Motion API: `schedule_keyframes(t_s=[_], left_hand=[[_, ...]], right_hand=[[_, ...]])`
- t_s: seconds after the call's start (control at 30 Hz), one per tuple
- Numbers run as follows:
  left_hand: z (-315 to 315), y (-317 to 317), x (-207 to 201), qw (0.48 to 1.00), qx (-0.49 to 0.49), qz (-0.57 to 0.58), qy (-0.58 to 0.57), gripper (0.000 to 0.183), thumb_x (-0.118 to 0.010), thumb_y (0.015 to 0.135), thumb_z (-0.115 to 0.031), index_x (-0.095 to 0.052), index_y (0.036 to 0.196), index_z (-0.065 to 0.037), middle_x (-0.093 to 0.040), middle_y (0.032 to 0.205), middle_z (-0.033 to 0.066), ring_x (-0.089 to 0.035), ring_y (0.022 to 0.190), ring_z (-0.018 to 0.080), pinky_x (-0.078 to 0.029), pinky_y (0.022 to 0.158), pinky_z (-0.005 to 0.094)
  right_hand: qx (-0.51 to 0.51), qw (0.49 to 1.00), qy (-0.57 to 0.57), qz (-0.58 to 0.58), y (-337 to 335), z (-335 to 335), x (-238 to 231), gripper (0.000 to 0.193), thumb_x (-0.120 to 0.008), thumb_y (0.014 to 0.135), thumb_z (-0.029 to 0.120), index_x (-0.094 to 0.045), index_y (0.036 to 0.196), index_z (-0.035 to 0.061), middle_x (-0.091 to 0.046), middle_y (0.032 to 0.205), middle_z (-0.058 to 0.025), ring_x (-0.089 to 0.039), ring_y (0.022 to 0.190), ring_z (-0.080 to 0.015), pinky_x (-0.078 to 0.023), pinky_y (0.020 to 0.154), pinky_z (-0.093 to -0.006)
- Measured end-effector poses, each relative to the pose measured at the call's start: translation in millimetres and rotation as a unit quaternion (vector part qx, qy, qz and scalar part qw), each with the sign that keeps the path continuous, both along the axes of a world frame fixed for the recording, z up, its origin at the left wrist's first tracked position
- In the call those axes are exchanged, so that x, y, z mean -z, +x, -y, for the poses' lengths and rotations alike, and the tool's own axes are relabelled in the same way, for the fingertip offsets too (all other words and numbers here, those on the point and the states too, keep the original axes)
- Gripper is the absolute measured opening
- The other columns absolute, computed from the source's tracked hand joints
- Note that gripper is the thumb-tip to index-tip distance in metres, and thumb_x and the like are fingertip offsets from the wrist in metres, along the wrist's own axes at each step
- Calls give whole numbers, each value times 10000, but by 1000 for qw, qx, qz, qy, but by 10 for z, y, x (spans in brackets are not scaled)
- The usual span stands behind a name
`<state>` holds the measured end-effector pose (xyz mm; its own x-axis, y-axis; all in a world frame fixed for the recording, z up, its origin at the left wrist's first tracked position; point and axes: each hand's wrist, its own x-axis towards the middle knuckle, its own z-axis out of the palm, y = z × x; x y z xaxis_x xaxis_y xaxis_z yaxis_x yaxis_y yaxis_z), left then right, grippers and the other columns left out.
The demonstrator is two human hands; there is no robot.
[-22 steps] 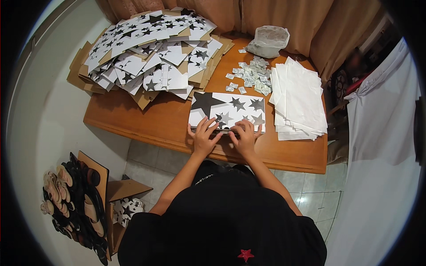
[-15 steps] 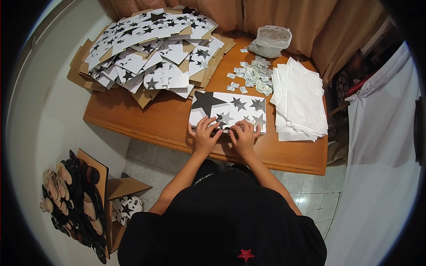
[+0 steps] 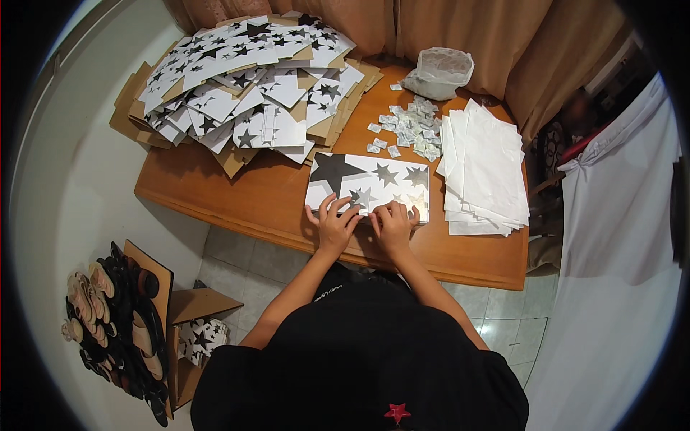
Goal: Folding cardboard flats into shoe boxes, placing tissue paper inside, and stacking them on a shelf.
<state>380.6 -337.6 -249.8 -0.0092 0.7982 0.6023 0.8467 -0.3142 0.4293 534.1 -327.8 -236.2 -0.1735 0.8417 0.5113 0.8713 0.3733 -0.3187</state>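
Note:
A white cardboard box (image 3: 370, 176) printed with black and grey stars lies closed on the wooden table in front of me. My left hand (image 3: 334, 224) grips its near edge left of the middle, fingers bent over the top and somewhat apart. Close beside it, my right hand (image 3: 393, 223) holds the same edge, fingers curled onto the lid. The thumbs point toward each other at the front side. Both hands partly cover the box's front face.
Flat star-printed cardboard sheets (image 3: 269, 129) form a big heap at the far left. Small clear sachets (image 3: 413, 126) lie scattered behind the box, near a translucent plastic bag (image 3: 438, 72). White paper sheets (image 3: 481, 169) are stacked right. Shoes (image 3: 108, 309) hang on a rack at lower left.
The box's front edge now looks fully pressed down, with the dark gap between my hands mostly gone. My hands have barely moved; the view has shifted slightly.

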Motion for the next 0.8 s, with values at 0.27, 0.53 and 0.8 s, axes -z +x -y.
schedule_keyframes(t_s=[0.27, 0.53, 0.8], left_hand=[[-42, -38, 72, 999, 26, 12, 22, 157, -687, 743, -287, -676, 877, -206, -566, 1096, -41, -417, 1174, 234, 23, 996, 611], [30, -255, 44, 996, 77, 32, 6, 162, -684, 746, -298, -668, 869, -193, -555, 1129, -12, -391, 1199, 261, 17, 1000, 623], [600, -78, 189, 945, -67, 254, -194, 771, -627, 768, -450, -275, 1344, -77, -195, 1410, 178, -150, 1293, 368, -89, 1022, 565]], right_hand=[[14, 995, -18, -101, 516, -741, -447, 349, -636, 760, 273, -591, 1066, 111, -518, 1150, -108, -466, 1096, -274, -277, 952, -495], [-13, 971, -234, -44, 862, -813, -271, 526, -662, 720, 388, -569, 1152, 102, -562, 1141, -124, -477, 1111, -294, -293, 965, -449], [0, 952, -283, -118, 1040, -104, -98, 498, -698, 710, 337, -599, 1106, 54, -621, 1052, -149, -587, 970, -299, -450, 822, -383]])
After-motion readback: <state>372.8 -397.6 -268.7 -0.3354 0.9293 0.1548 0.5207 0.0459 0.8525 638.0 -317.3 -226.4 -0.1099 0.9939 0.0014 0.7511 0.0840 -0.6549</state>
